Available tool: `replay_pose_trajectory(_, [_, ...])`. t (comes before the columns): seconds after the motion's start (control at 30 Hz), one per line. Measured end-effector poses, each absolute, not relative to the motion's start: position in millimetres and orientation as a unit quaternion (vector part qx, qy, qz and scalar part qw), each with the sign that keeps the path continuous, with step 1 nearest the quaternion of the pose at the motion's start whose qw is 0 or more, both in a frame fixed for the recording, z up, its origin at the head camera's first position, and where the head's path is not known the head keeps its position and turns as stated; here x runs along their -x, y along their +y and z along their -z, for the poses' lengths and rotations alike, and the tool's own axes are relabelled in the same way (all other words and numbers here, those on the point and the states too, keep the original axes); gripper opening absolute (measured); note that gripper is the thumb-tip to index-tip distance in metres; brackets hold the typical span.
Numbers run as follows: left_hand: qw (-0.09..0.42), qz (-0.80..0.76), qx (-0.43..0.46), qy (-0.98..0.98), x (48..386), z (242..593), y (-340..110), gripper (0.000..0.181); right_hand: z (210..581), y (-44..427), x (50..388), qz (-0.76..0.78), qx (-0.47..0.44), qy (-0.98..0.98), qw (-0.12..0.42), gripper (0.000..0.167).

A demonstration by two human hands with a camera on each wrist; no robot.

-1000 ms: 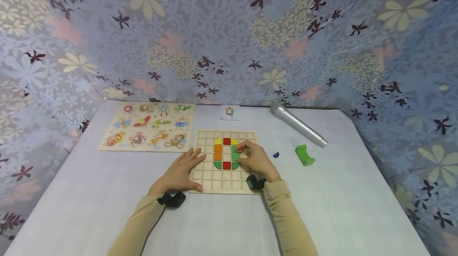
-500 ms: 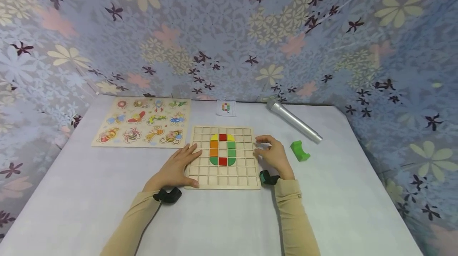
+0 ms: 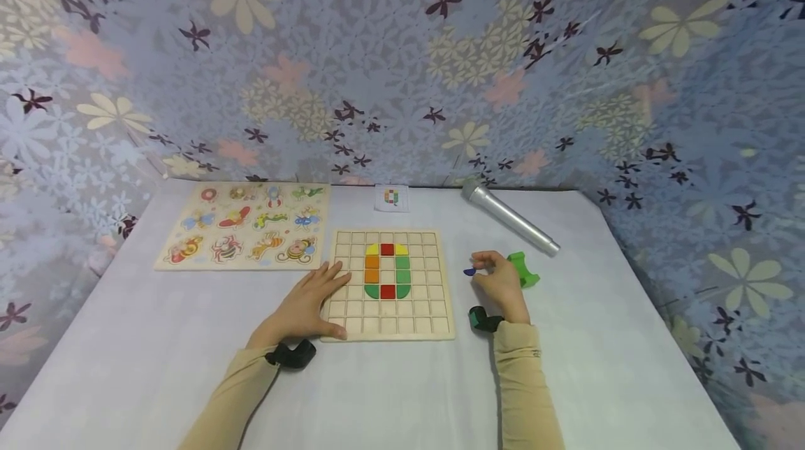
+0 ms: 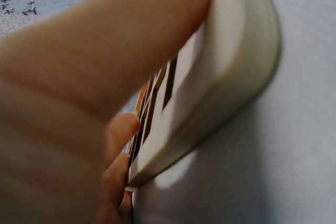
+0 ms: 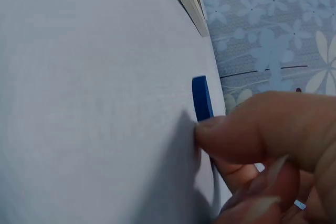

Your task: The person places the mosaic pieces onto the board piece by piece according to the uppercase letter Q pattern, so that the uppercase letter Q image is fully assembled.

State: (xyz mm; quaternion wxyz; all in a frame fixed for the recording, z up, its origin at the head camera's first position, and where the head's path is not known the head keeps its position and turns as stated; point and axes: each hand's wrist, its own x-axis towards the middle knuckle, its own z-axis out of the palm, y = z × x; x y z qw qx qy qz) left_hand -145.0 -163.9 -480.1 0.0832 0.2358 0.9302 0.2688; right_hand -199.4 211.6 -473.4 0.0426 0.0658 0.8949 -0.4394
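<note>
A square wooden grid board (image 3: 428, 311) lies on the table, with red, yellow, orange and green tiles (image 3: 403, 275) set in a ring in its cells. My left hand (image 3: 308, 303) rests spread on the board's left edge, its thumb along the near corner. To the right of the board, my right hand (image 3: 503, 286) pinches a small blue half-round tile (image 3: 469, 272) between thumb and fingers. In the right wrist view one end of the blue tile (image 5: 201, 98) sticks out past the thumb; the rest is hidden.
A green arched block (image 3: 523, 270) lies just right of the right hand. Farther back is a silver microphone (image 3: 512, 218). A small pattern card (image 3: 391, 198) lies behind the board, and an insect picture puzzle (image 3: 242, 226) at the back left.
My right hand has left the green tiles on the board, moved right to the blue tile and taken hold of it. The left hand has stayed on the board's edge.
</note>
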Motion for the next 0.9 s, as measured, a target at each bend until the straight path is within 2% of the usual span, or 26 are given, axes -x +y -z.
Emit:
replay_pose_trajectory(0.43, [0.075, -0.277, -0.232, 0.930, 140, 483, -167, 0.106, 477, 199, 198, 0.432, -0.048, 0.900, 0.025, 0.039])
replay_pose_trajectory(0.7, [0.075, -0.275, -0.237, 0.929, 144, 486, -166, 0.107, 464, 175, 189, 0.461, -0.011, 0.885, 0.062, 0.039])
replay_pose_trajectory(0.9, [0.042, -0.293, -0.260, 0.919, 143, 485, -166, 0.105, 461, 159, 182, 0.473, -0.004, 0.878, 0.075, 0.036])
